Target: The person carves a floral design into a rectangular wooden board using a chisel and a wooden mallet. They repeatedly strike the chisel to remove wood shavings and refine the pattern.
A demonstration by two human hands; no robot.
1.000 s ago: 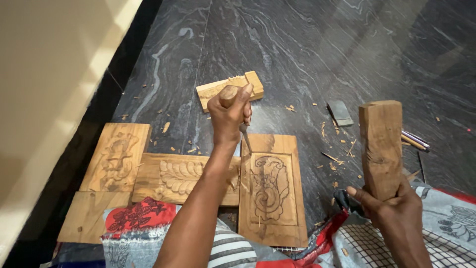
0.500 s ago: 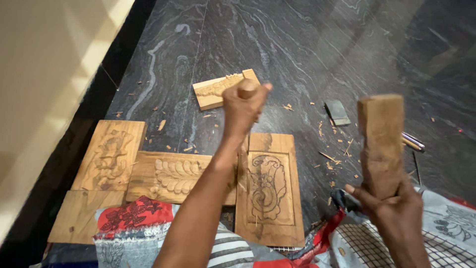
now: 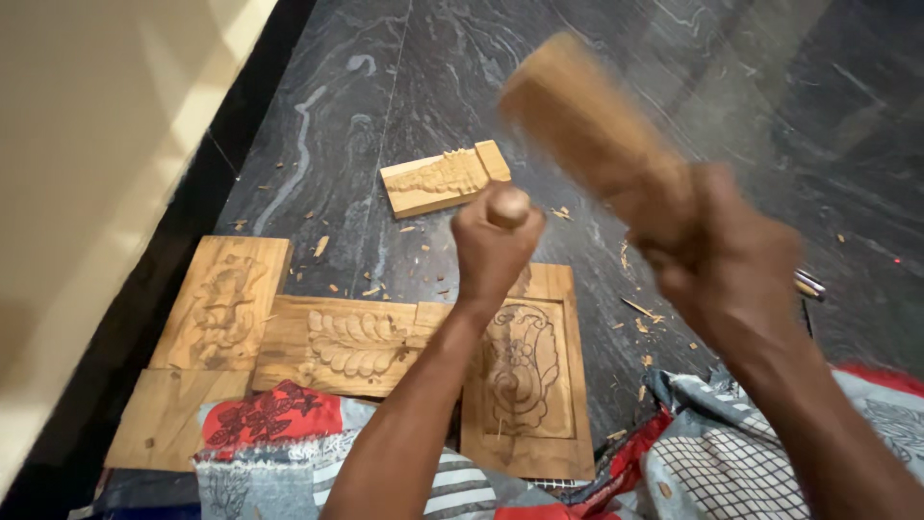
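Note:
My left hand [image 3: 493, 255] is closed around a chisel whose round wooden handle end [image 3: 508, 205] sticks up from the fist; its blade is hidden behind the hand. The fist stands over the top edge of a carved wooden panel [image 3: 527, 376] with a scroll pattern. My right hand [image 3: 727, 265] grips a blurred wooden mallet block [image 3: 587, 125], raised above and to the right of the chisel handle, not touching it.
A leaf-carved panel [image 3: 351, 342], a tall carved panel [image 3: 223, 303] and a plain board [image 3: 168, 419] lie at left on the dark marbled floor [image 3: 385, 96]. A small carved block [image 3: 443, 178] lies farther away. Wood chips and metal tools [image 3: 808, 284] lie at right. Patterned cloth [image 3: 260, 419] covers my lap.
My right hand has swung the mallet from upright at the far right, up and leftward toward the chisel handle. My left hand has stayed on the panel's top edge.

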